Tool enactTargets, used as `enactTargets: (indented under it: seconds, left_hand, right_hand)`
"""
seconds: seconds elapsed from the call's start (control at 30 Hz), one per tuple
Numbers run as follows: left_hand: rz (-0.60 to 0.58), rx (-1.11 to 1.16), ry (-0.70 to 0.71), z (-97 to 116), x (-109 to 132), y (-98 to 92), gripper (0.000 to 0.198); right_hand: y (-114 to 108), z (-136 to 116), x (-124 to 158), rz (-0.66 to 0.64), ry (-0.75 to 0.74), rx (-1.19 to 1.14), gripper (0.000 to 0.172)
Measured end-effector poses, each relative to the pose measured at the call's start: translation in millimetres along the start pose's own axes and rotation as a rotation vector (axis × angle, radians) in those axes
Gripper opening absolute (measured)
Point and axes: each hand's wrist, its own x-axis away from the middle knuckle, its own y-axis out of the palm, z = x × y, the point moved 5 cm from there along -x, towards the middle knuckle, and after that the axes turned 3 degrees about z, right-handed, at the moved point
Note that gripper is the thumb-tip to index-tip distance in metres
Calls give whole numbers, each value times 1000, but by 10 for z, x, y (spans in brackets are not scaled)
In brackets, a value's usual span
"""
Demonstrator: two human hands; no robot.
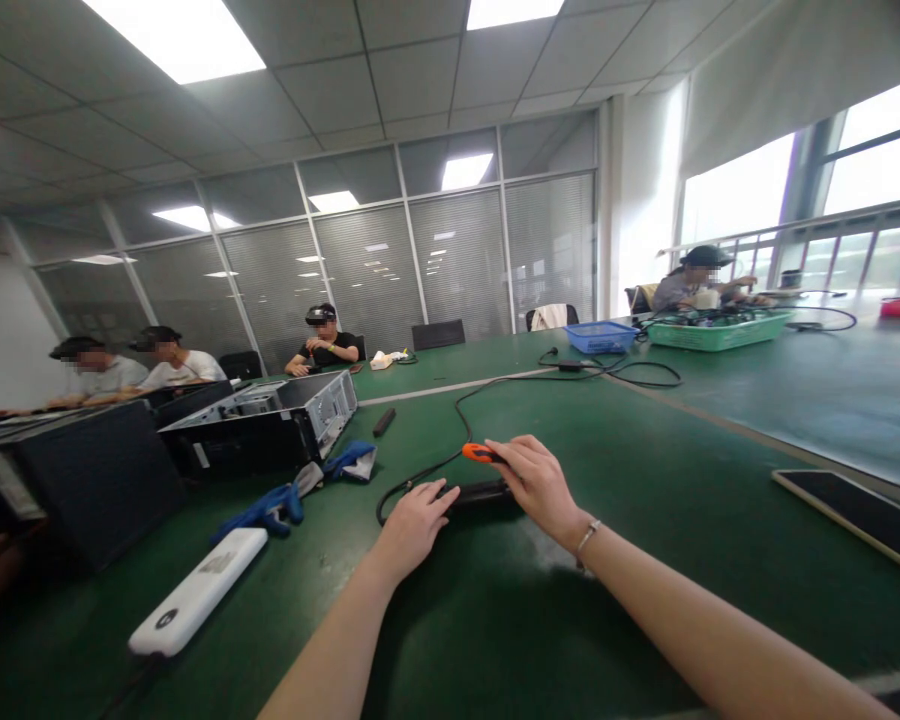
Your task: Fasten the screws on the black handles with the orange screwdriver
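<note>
An orange-and-black screwdriver handle sticks out of my right hand, whose fingers are closed around it. Its tip is hidden from view. Below lies a long black device on the green table, with a black cable looping near its left end. My left hand grips the left end of this device, fingers bent over its top. The right hand is over the other end of it; whether the screwdriver touches the casing I cannot tell.
Blue gloves, a white power bank-like box and an open computer case stand to the left. A phone-like slab lies right. Farther back are a blue basket, a green basket and several seated people.
</note>
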Motion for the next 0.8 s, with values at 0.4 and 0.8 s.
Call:
enactTargets:
  seconds: [0.4,0.8]
  left_hand:
    - [11,55,88,25,42,-71,39]
    - [22,150,57,-43,48,-57,40]
  right_hand:
    - [379,-194,-232,202,399,-651,70]
    - [449,-262,-25,143,273,-441,52]
